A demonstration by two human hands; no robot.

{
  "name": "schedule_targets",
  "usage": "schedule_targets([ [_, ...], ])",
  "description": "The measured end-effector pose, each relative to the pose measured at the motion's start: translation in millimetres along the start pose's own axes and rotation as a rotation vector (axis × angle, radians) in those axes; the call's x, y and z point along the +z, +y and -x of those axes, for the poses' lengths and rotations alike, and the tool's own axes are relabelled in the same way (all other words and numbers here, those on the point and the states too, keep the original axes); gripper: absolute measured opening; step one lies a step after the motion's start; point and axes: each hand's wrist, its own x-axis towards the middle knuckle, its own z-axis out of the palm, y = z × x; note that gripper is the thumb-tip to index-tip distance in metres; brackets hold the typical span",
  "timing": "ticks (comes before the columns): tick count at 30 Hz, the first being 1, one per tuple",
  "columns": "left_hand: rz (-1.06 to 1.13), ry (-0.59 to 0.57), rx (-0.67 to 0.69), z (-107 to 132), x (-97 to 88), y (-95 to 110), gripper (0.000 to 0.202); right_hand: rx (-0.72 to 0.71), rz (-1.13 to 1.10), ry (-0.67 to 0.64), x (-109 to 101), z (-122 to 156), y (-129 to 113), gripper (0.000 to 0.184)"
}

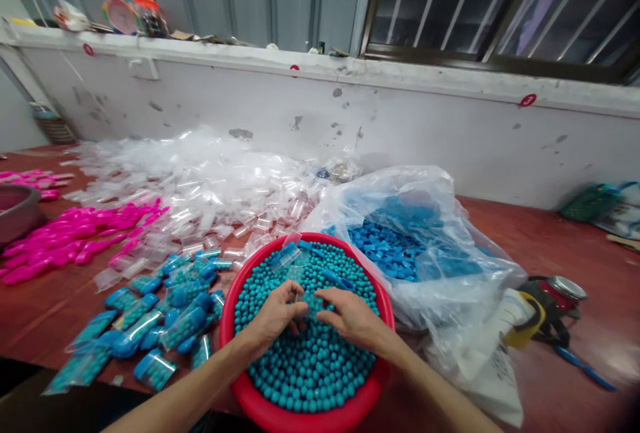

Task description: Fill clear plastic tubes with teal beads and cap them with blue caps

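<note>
My left hand [277,313] and my right hand [354,316] meet over a red basin [231,313] full of round teal beads [305,380]. Between my fingertips is a small clear plastic container [313,304], pinched from both sides; teal shows through it, and the fingers partly hide it. Beyond my hands, empty clear containers [290,256] lie on the beads at the basin's far side. A blue plastic cap piece [336,278] rests on the beads near my right hand.
Left of the basin lie several bead-filled containers with blue caps [185,323]. Behind spreads a heap of clear containers [215,173]. Pink plastic pieces [75,236] lie far left. A clear bag [450,240] of blue pieces [385,246] stands right, near a tape roll [527,320].
</note>
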Motion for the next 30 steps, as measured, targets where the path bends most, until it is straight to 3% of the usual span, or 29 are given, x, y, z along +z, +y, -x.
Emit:
schedule_targets([
  [3,-0.169,-0.021,0.045,6,1.7,6,0.019,-0.03,-0.189,-0.061,7,2,-5,0.025],
  [7,-0.688,-0.069,0.248,17,0.8,13,0.021,-0.008,-0.129,-0.099,9,7,-12,0.025],
  [10,-0.937,-0.044,0.165,23,-3.7,16,0.013,0.013,0.037,-0.094,2,9,-14,0.026],
  [12,-0.994,0.021,0.058,22,-6.7,16,0.009,0.05,0.158,-0.017,-8,4,-11,0.026],
  [16,-0.85,0.045,-0.028,7,2.0,17,0.005,0.19,0.314,0.069,-20,-18,7,0.024],
  [20,-0.683,0.031,-0.082,-20,30.4,15,0.021,0.219,0.262,0.037,-8,-36,24,0.021],
  [23,-0.476,-0.034,-0.149,-34,45.1,11,0.015,0.226,0.185,0.072,1,-38,35,0.029],
  [26,-0.218,-0.137,-0.202,-35,45.5,8,0.009,0.277,0.106,0.106,-1,-33,45,0.03],
  [30,0.046,-0.18,-0.22,-25,31.2,8,0.022,0.315,0.068,0.148,-10,-19,48,0.025],
])
